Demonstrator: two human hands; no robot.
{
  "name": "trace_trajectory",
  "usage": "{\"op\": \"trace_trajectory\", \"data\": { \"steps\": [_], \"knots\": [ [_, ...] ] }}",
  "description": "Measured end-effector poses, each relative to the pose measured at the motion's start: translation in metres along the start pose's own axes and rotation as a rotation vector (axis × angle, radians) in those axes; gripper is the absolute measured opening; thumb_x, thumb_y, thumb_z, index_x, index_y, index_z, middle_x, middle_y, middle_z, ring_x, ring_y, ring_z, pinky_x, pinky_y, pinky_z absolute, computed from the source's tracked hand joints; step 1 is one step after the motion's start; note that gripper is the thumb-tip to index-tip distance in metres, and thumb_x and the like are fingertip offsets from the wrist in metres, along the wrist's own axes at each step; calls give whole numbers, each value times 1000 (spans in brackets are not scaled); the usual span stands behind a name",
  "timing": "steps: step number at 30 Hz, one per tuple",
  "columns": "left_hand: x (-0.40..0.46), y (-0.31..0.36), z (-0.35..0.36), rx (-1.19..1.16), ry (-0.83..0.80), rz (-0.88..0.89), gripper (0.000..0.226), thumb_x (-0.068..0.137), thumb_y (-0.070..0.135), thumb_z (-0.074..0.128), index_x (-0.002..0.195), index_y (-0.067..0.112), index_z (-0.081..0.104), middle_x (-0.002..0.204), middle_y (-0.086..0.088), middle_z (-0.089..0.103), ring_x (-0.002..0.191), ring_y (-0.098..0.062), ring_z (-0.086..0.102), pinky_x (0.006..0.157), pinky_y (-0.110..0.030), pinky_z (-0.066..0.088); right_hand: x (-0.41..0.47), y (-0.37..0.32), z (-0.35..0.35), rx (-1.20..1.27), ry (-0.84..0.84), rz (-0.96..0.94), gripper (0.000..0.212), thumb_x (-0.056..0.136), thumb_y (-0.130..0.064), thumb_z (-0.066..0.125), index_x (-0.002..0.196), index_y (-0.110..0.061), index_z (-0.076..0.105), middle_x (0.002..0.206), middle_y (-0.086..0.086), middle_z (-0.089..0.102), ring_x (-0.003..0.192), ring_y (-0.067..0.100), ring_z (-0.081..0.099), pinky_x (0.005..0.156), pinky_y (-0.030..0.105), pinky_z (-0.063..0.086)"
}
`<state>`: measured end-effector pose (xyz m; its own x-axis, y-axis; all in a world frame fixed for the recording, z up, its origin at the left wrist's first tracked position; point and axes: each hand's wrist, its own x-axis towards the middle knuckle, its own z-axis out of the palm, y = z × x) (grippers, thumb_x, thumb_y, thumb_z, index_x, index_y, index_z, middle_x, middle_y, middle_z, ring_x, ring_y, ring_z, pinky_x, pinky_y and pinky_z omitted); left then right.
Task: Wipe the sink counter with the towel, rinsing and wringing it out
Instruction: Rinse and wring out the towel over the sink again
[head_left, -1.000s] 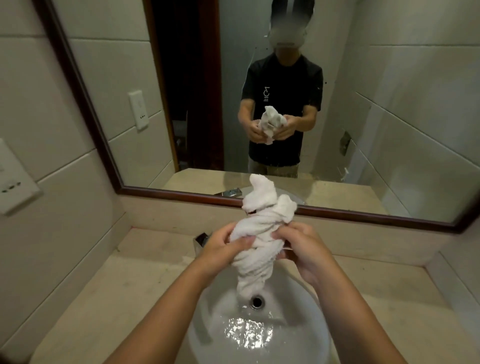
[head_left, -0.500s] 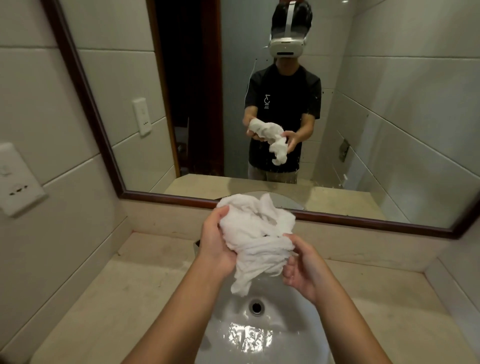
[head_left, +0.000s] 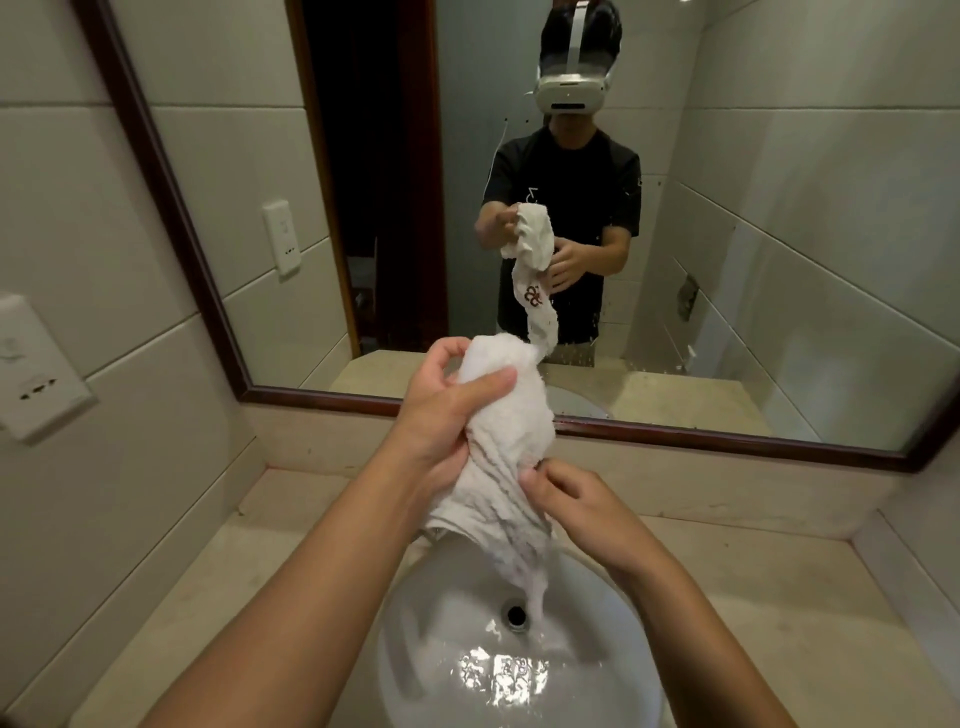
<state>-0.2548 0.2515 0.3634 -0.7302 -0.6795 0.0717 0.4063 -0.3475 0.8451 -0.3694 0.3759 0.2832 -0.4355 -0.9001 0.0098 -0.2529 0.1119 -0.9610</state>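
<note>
Towel (head_left: 506, 441) bunched above sink (head_left: 441, 613), gripped high by left hand (head_left: 441, 415), pinched lower by right hand (head_left: 582, 512) fingers (head_left: 535, 475). Risk: dripping onto bench (head_left: 753, 597) if carried off half-wrung.

Both hands (head_left: 447, 410) raised, fingers curled.

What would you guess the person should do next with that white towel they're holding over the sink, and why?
Probably shake the towel open and spread it flat. The left hand grips its bunched top; the right hand pinches a lower edge, and the tail hangs loose over the sink, no longer twisted. The counter beside the basin awaits wiping.
</note>
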Motion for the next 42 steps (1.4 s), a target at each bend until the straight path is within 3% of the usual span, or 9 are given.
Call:
{"op": "trace_trajectory", "data": {
  "steps": [3, 10, 15, 20, 24, 28, 33, 40, 42],
  "knots": [
    [3, 5, 6, 50, -52, -37, 53, 67, -14, 66, 109, 14, 52, 96, -16, 62, 77, -27, 66, 59, -36, 55, 2, -2, 7, 253, -60, 33, 79, 66, -71, 71, 126, -21, 59, 116, 4, 71, 102, 19, 68, 82, 34, 51],
    [6, 18, 5, 337, -38, 116, 58, 72, -14, 70, 115, 22, 58, 83, -7, 68, 77, -25, 66, 69, -42, 57, 7, -20, 14, 629, 105, -52, 59, 79, -44, 73, 117, 1, 67, 123, 15, 68, 115, 26, 65, 88, 29, 54],
    [9, 30, -3, 764, 179, 316, 43, 74, 15, 82, 104, 37, 61, 83, -8, 60, 75, -21, 64, 67, -36, 59, 6, -41, 2, 869, 256, -18, 12, 99, -13, 55, 86, -12, 57, 79, 5, 66, 67, 16, 61, 57, 30, 49],
    [4, 35, 2, 458, 232, 222, 33, 78, 4, 77, 101, 23, 66, 78, -1, 71, 74, -18, 70, 60, -34, 58, 6, -53, -5, 693, 179, -37, 11, 94, -23, 62, 96, -12, 64, 88, 6, 70, 72, 15, 66, 61, 29, 54],
    [6, 41, 14, 161, 80, 179, 31, 82, -4, 69, 105, 15, 64, 72, 2, 73, 70, -15, 70, 61, -31, 57, 0, -39, -7, 519, -213, 140, 53, 94, -59, 43, 135, -27, 55, 130, 1, 66, 120, 16, 62, 101, 38, 49],
    [10, 37, 9, 213, -30, 132, 37, 81, -8, 66, 108, 16, 66, 78, -2, 69, 74, -16, 67, 65, -29, 56, -4, -31, 5, 730, -131, 175, 49, 90, -33, 64, 132, -10, 57, 123, 12, 69, 115, 28, 65, 97, 41, 51],
    [19, 50, -27, 686, 93, 157, 46, 73, -6, 75, 103, 29, 70, 99, -7, 64, 88, -26, 66, 65, -35, 55, -4, -22, -13, 1059, 74, 66, 51, 92, -30, 55, 136, -4, 53, 134, 17, 62, 124, 32, 59, 106, 47, 41],
    [39, 57, -60, 1365, 279, 234, 11, 84, 34, 72, 93, 28, 70, 85, 9, 62, 76, -11, 58, 63, -27, 44, 5, -34, -41, 1041, 204, -74, 55, 87, -16, 57, 138, 2, 48, 132, 23, 61, 122, 35, 59, 95, 46, 53],
    [47, 51, -71, 1510, 347, 137, 30, 88, 48, 62, 81, 20, 69, 82, 1, 67, 75, -17, 61, 63, -30, 45, 8, -38, -43, 1004, 229, -128, 57, 82, -6, 58, 137, 4, 48, 130, 24, 61, 121, 36, 60, 92, 44, 55]
  ]
}}
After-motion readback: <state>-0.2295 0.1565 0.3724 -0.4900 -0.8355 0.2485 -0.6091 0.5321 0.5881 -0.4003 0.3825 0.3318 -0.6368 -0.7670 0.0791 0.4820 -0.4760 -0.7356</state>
